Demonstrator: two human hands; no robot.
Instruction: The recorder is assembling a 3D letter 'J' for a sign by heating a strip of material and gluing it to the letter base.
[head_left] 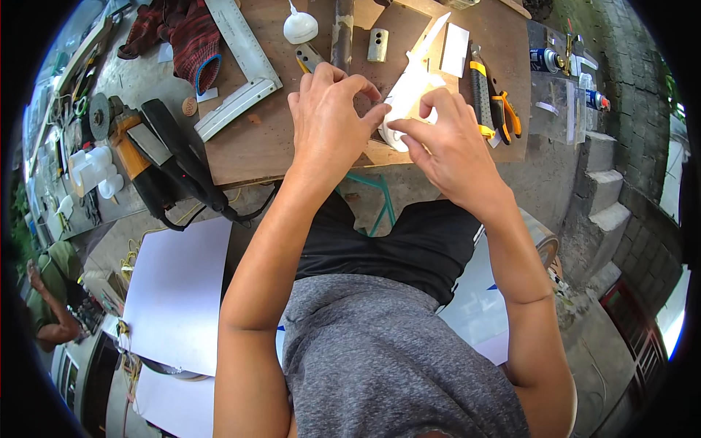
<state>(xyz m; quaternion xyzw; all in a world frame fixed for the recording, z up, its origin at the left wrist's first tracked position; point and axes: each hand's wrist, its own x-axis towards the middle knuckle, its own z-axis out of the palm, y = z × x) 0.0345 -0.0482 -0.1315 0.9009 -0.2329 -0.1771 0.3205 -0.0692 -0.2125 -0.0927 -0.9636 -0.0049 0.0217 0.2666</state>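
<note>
Over the near edge of the wooden board, my left hand [332, 117] is raised, its thumb and forefinger curled nearly together. Anything pinched there is too small to make out. Facing it, my right hand [456, 142] bends its forefinger and thumb at a white, sunlit piece [396, 140] on the board, possibly gripping a bit of it; glare hides the detail. Just beyond the fingers lies a slim tool with a yellow-and-black handle [417, 64] and a long pale blade. Right of it are a white rectangular piece [455, 50] and pliers with orange-and-black handles [504, 117].
A metal square [248, 73], a dark red knitted glove [182, 36], a small metal block [377, 45] and a metal pipe [342, 36] lie on the board [241, 157]. An angle grinder [139, 153] rests at left, its cord hanging. Another person [55, 292] is at far left.
</note>
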